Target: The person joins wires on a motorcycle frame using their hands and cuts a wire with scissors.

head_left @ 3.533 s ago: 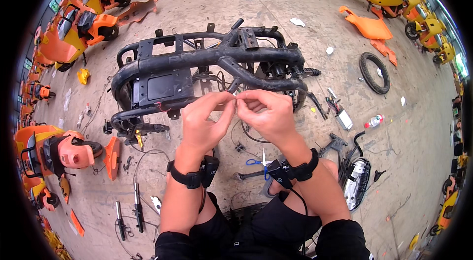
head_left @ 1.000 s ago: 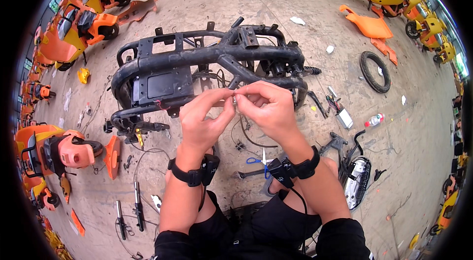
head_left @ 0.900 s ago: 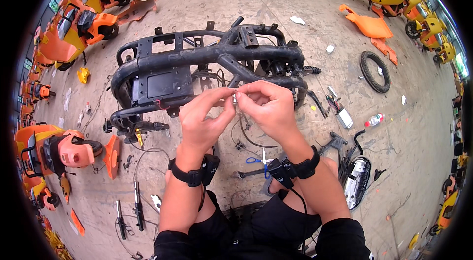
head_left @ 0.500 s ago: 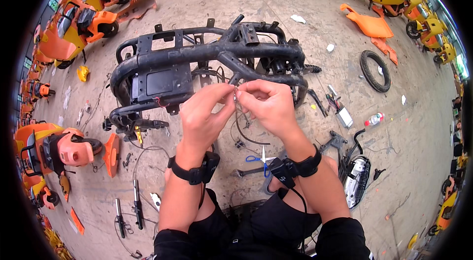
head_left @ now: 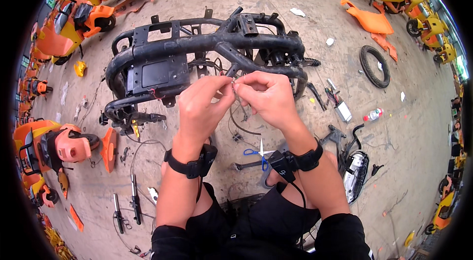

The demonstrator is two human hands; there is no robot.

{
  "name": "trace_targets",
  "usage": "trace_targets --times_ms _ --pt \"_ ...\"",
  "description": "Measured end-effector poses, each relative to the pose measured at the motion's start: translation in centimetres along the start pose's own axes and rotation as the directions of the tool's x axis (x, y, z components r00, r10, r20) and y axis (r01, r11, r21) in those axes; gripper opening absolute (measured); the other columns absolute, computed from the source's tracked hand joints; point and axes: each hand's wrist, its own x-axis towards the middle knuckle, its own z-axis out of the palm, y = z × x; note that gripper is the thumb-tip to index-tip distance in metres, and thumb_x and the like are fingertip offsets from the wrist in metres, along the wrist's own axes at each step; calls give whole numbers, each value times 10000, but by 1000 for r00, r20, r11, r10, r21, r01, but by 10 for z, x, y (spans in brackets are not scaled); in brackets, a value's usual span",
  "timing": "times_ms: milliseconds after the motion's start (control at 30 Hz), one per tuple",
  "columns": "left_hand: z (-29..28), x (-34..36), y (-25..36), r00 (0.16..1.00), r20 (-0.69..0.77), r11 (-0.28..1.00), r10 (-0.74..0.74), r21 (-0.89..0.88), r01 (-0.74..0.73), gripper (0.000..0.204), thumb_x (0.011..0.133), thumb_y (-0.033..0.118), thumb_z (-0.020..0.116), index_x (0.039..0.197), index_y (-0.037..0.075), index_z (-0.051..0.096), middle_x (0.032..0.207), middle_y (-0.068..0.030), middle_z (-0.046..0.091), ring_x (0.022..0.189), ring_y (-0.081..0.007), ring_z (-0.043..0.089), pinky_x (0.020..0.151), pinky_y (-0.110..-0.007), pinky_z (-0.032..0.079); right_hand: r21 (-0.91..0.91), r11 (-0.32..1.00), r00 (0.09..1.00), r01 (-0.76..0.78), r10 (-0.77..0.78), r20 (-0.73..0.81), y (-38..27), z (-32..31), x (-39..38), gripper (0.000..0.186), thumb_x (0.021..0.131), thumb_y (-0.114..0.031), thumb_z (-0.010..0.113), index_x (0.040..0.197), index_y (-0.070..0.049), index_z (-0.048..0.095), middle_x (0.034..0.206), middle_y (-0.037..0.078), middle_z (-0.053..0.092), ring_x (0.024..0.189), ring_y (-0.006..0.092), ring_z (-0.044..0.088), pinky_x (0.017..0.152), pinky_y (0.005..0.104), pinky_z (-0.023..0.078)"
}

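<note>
A small piece [head_left: 233, 82], thin and partly shiny, is held at the near edge of the black frame [head_left: 197, 45]; most of it is hidden by the fingers. The left hand [head_left: 199, 107] pinches it between thumb and forefinger, tips together. The right hand [head_left: 267, 100] has thumb and forefinger clamped on it too, tips nearly touching the left's. A dark cable [head_left: 237, 125] curves on the near side of the frame, below both hands.
</note>
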Motion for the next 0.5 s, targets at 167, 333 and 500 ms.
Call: trace_targets --times_ms 167,333,500 --pt "1 -3 2 1000 -1 999 -20 49 20 126 729 -63 713 833 -5 673 780 -90 691 650 -158 664 540 -251 562 -39 999 1000 6 -7 -25 3 1 0 145 802 -69 690 890 46 700 782 54 695 669 66 620 580 202 486" --pt "2 -4 2 1000 -16 995 -5 100 6 126 726 -54 720 829 -1 670 776 -86 689 642 -152 659 518 -253 562 -34 999 999 23 -25 -39 5 2 0 135 798 -62 691 877 47 701 784 62 701 676 62 619 584 202 487" --pt "4 -5 2 999 -42 991 -2 137 8 141 714 -56 722 833 1 672 763 -75 684 634 -142 655 500 -230 533 -39 998 998 51 -52 -42 10 1 2 136 815 -110 695 886 4 713 733 55 693 602 62 615 445 192 423"
